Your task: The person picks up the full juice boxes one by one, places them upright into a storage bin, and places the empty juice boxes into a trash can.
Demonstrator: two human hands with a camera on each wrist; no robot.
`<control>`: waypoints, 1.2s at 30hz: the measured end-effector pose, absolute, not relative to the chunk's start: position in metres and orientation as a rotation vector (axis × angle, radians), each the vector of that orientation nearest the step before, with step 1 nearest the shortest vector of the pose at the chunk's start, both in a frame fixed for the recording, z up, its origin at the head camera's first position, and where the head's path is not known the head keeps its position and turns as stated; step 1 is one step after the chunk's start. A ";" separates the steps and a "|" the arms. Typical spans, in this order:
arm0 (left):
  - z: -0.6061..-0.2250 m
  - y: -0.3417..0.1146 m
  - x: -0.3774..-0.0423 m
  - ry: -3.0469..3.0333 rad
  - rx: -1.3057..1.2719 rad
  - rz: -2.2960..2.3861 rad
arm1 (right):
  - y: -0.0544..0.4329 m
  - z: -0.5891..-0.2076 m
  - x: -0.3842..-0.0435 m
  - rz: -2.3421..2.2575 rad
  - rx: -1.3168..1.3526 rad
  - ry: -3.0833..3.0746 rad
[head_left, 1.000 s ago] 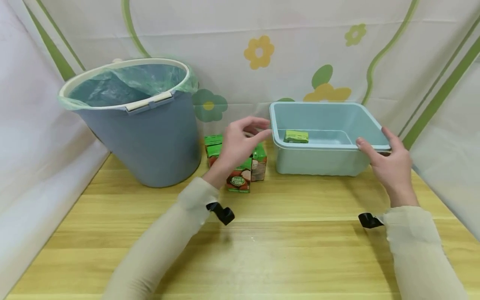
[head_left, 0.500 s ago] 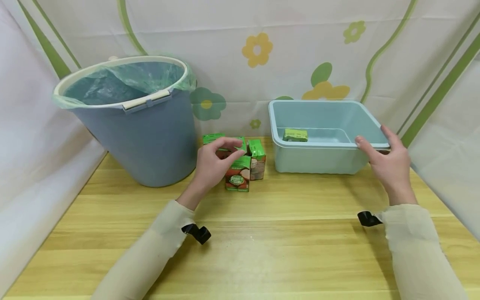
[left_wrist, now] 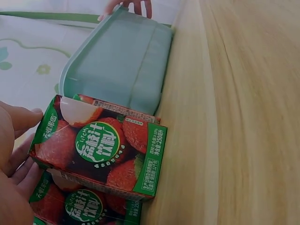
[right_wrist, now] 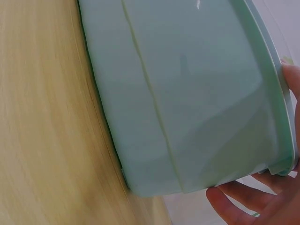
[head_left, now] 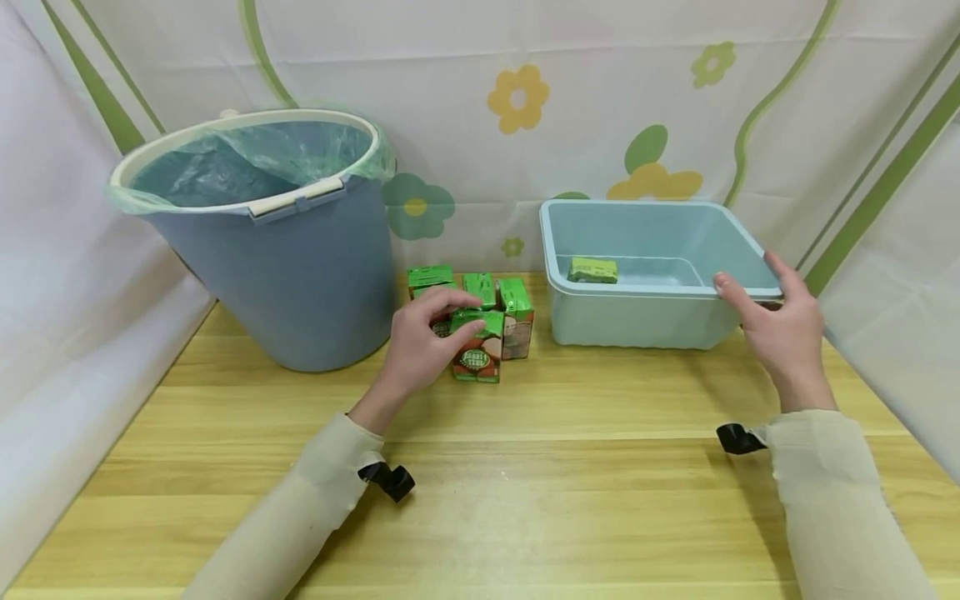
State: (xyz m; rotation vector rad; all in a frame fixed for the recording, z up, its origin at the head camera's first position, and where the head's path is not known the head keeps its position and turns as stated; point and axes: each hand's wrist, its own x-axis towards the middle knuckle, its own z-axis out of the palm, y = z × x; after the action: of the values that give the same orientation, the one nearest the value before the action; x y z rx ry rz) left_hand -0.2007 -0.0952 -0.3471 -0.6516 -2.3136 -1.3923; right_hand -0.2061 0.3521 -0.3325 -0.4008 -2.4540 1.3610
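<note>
My left hand point(head_left: 422, 337) is at the top of the front litchi juice box point(head_left: 477, 354), its thumb and index finger apart over the green top; in the left wrist view the hand point(left_wrist: 16, 154) lies beside the box's green end, and firm contact cannot be made out. Several more red and green juice boxes point(head_left: 516, 321) stand close behind and beside it. My right hand point(head_left: 783, 342) grips the right rim of a light blue plastic bin point(head_left: 637, 321), thumb over the front edge. One green-topped box point(head_left: 593, 270) is inside that bin.
A blue bucket point(head_left: 300, 283) lined with a thin green bag point(head_left: 240, 158) stands at the left on the wooden table point(head_left: 525, 500). White curtains point(head_left: 450, 50) printed with flowers hang behind and at both sides.
My left hand has moved left and down from beside the bin's left rim to the front juice box. The right hand has stayed on the bin.
</note>
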 end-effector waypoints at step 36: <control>-0.341 -0.117 -0.205 -2.515 -0.856 -1.434 | 0.352 -0.333 -0.206 1.372 -0.406 -2.443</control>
State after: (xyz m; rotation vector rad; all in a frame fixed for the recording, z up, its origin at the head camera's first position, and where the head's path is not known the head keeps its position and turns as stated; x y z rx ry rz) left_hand -0.2045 -0.1168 -0.3407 -0.8560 -2.5152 -1.4340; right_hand -0.2057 0.3522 -0.3331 -0.4055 -2.4427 1.3719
